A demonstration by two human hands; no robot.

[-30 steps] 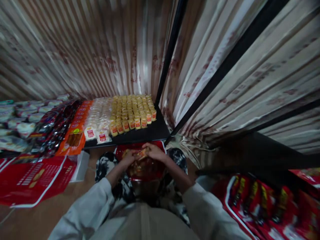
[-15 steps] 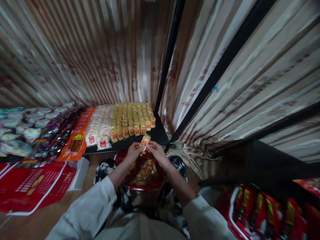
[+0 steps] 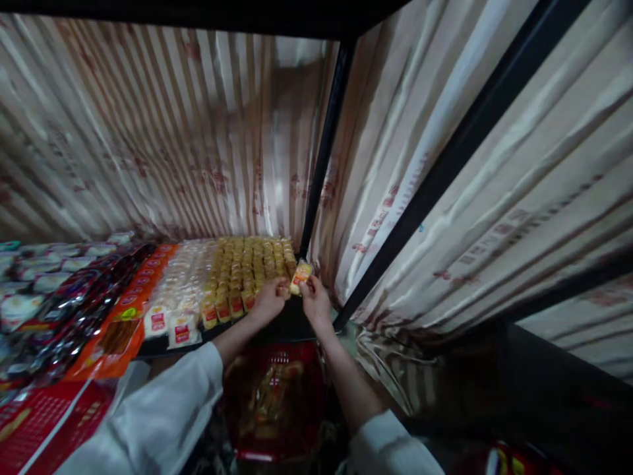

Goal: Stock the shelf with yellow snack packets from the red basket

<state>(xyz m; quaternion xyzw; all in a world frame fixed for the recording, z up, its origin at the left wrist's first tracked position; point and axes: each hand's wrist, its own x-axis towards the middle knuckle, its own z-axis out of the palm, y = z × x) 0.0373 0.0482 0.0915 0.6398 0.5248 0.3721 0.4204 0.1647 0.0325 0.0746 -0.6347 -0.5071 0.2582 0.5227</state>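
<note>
While left hand (image 3: 270, 301) and right hand (image 3: 315, 302) both pinch it, small yellow-and-red plastic snack packet (image 3: 301, 276) is up at shelf level.
Packet tilted, just beside right end of yellow packet rows (image 3: 247, 264) on black shelf board (image 3: 289, 324). Red plastic basket (image 3: 277, 359) below the wrists.

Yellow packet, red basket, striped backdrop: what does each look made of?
The yellow packet looks like glossy plastic film; it catches light. The red basket seems moulded plastic, judging by its perforated grid wall. The striped backdrop appears to be satiny cloth, hanging in shiny folds.
</note>
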